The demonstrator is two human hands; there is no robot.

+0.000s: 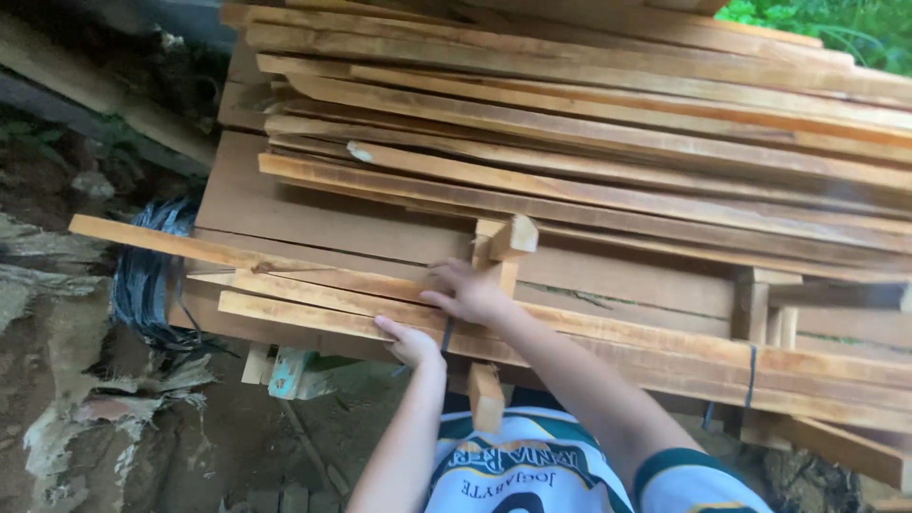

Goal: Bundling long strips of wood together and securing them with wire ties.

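There we had both hands on the lowest planks (313, 309) of a big wood stack (608, 152): our left hand (410, 342) gripped a plank's front edge, our right hand (467, 293) closed round a short upright block (501, 249), near a coil of dark wire (147, 275).

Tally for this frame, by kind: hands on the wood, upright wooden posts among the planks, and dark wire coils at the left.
Hands: 2, left hand and right hand, on the stacked planks
Upright posts: 2
Wire coils: 1
Total: 5
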